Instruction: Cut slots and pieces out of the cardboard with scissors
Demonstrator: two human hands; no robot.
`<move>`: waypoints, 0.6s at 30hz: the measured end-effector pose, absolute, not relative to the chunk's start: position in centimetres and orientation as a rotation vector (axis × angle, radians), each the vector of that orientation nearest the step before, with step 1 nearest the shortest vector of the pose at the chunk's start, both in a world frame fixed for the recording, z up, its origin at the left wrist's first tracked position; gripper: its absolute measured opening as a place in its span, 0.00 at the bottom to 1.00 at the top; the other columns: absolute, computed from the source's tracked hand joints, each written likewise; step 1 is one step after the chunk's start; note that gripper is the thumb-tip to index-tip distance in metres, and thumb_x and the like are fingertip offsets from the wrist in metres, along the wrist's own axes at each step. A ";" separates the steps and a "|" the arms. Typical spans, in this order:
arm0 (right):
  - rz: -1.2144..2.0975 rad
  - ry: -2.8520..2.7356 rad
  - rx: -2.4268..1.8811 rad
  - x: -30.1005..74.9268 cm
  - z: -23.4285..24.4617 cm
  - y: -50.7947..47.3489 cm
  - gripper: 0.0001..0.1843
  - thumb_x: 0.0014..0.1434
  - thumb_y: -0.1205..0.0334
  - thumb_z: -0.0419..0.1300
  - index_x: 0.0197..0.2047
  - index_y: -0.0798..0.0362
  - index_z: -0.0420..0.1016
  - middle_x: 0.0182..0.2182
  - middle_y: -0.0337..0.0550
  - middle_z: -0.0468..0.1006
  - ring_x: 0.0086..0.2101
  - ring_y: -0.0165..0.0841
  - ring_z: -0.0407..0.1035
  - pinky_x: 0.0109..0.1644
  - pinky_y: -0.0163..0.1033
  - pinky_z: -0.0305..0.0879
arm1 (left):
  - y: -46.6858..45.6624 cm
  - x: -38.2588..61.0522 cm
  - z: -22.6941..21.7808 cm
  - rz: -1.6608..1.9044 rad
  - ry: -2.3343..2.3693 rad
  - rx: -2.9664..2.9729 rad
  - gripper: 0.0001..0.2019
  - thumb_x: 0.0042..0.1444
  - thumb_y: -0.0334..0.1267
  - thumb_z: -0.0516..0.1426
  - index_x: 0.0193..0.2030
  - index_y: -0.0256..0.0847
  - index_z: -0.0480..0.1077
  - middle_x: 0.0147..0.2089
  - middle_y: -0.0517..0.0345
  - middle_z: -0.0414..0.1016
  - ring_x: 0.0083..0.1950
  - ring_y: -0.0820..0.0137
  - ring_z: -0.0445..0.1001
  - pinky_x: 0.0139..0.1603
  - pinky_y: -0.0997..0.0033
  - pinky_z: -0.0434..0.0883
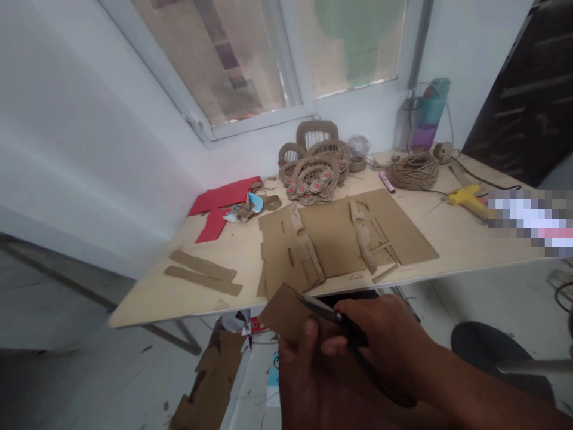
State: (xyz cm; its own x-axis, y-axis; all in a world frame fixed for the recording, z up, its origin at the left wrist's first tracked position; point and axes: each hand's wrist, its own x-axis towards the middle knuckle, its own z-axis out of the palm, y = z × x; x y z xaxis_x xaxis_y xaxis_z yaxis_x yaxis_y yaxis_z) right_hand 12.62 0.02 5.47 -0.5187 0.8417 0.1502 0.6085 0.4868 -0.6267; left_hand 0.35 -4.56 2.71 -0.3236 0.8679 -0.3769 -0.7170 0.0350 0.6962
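Note:
My left hand (308, 376) holds a small brown cardboard piece (286, 310) below the table's front edge, thumb pressed on top of it. My right hand (389, 343) is closed round black scissors (340, 325), whose blades lie across the cardboard piece. Both hands are low in the view, in front of the wooden table (452, 239). A large sheet of cut cardboard (335, 239) lies on the table just beyond them.
Two cardboard strips (203, 273) lie at the table's left, red paper (219, 203) behind them. Jute-wrapped craft frames (316, 161), a twine coil (414, 170), a yellow glue gun (468, 199) and a bottle (430, 113) stand at the back. Cardboard scraps (210, 382) litter the floor.

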 end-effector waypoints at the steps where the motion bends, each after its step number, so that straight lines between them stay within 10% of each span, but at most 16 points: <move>1: 0.724 -2.284 -1.206 12.6 5.4 0.0 0.21 0.58 0.43 0.55 0.24 0.52 0.66 0.20 0.36 0.75 0.20 0.28 0.62 0.25 0.35 0.43 | -4.6 0.4 2.8 1.617 1.038 0.203 0.21 0.46 0.41 0.65 0.50 0.49 0.74 0.44 0.53 0.79 0.38 0.63 0.78 0.40 0.64 0.75; 18: 0.704 -2.245 -1.209 12.6 5.5 0.2 0.14 0.53 0.48 0.61 0.31 0.50 0.71 0.27 0.38 0.79 0.28 0.35 0.70 0.29 0.36 0.48 | -4.2 0.2 2.7 1.662 1.131 0.296 0.23 0.43 0.43 0.66 0.49 0.45 0.73 0.42 0.52 0.79 0.44 0.58 0.77 0.42 0.63 0.74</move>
